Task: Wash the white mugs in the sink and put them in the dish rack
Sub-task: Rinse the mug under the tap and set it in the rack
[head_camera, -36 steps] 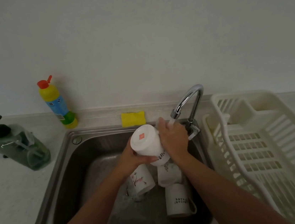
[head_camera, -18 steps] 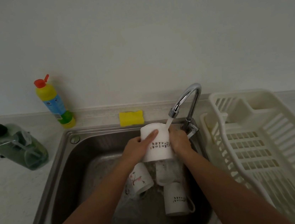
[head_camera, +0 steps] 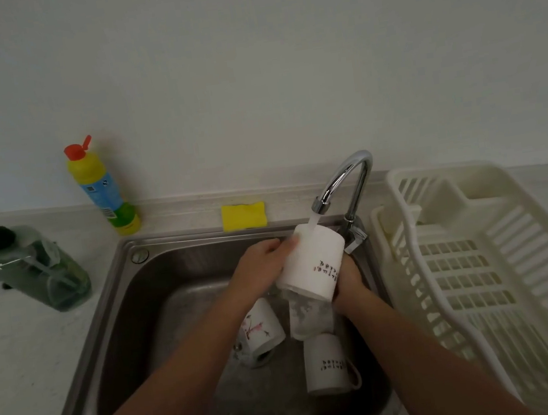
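- Head view: steel sink (head_camera: 115,330) was set in a pale counter (head_camera: 25,358); dish rack (head_camera: 478,251) stood just beside it on the right; yellow sponge (head_camera: 243,216) lay on the ledge behind the basin; yellow bottle (head_camera: 101,190) with a red cap stood upright at back left; green soap dispenser (head_camera: 31,268) stood farther left, apart from the sink.
- Faucet (head_camera: 348,181) arched over the basin's back right corner; water stream (head_camera: 314,221) fell from the spout onto the held mug (head_camera: 310,265); both forearms crossed the basin and hid part of its floor.
- Held mug, white with dark lettering, was above the sink under the spout; tilted, base up, mouth down toward the person.
- Left hand (head_camera: 259,267): fingers fairly straight, laid along the mug's left side, tips at the base edge; thumb not seen.
- Right hand (head_camera: 348,275): mostly hidden behind the mug; wrapped round its right side near the rim.
- Sink held three more mugs: flowered mug (head_camera: 261,326) on its side by the drain; lettered mug (head_camera: 326,363) lying at front right, handle to the right; third mug (head_camera: 308,317) directly beneath the held one, blurred by falling water.
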`<state>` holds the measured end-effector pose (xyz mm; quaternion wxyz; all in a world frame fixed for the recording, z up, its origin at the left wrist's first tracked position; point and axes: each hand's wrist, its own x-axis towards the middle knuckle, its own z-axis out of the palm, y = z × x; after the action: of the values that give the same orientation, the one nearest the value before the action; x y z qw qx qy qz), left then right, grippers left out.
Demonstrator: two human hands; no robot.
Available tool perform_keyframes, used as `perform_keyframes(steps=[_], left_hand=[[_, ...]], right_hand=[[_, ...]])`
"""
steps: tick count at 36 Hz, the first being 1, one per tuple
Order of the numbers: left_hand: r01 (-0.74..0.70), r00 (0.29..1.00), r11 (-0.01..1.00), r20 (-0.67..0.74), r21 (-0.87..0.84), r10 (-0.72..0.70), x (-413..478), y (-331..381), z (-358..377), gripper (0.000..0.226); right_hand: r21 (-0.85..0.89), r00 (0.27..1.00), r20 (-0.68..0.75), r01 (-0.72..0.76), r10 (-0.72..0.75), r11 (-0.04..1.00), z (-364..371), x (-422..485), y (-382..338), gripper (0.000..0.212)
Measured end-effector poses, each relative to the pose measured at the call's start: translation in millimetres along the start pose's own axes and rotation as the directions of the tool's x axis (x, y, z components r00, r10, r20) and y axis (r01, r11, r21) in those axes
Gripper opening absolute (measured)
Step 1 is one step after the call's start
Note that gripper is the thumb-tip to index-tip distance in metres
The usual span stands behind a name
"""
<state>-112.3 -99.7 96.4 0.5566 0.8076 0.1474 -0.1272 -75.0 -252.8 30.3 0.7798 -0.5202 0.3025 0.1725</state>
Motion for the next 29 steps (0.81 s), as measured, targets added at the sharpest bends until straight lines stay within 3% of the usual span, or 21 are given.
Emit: perform_keyframes(steps=[3, 5, 11, 14, 18, 23, 27, 29], left_hand=[[-0.072, 0.996, 0.99, 0.063, 0.122, 0.065, -4, -8, 0, 0.105], [-0.129, 0.989, 0.98, 0.085, 0.151, 0.117, -7, -13, 1, 0.116], [-0.27, 0.961, 0.943, 0.109, 0.194, 0.253, -10, -29, 1, 0.101], [-0.294, 0.953, 0.943, 0.119, 0.157, 0.278, -11, -40, 0, 0.101], [-0.327, 0.943, 0.942, 0.094, 0.071, 0.32, -10, -57, 3, 0.099], [-0.303, 0.948, 0.952, 0.081, -0.05, 0.306, -7, -73, 2, 0.107], [-0.225, 0.968, 0.965, 0.079, -0.135, 0.237, -8, -77, -5, 0.102], [-0.17, 0.976, 0.961, 0.098, -0.218, 0.195, -9, -78, -10, 0.097]], right_hand=[[0.037, 1.0, 0.019, 0.022, -0.023, 0.999, 1, -4, 3, 0.046], [0.013, 0.997, 0.003, 0.073, -0.073, 0.997, 0, -7, 5, 0.04], [-0.21, 0.942, -0.048, 0.314, -0.331, 0.926, -6, -11, 5, 0.024], [-0.352, 0.851, 0.005, 0.493, -0.525, 0.795, -5, -19, 4, 0.029], [-0.468, 0.709, 0.091, 0.65, -0.699, 0.598, 2, -29, 6, 0.053], [-0.58, 0.549, 0.175, 0.728, -0.817, 0.365, 13, -34, 5, 0.056], [-0.674, 0.549, 0.266, 0.694, -0.793, 0.254, 22, -38, -3, 0.059], [-0.698, 0.61, 0.301, 0.665, -0.733, 0.266, 28, -37, -10, 0.057]])
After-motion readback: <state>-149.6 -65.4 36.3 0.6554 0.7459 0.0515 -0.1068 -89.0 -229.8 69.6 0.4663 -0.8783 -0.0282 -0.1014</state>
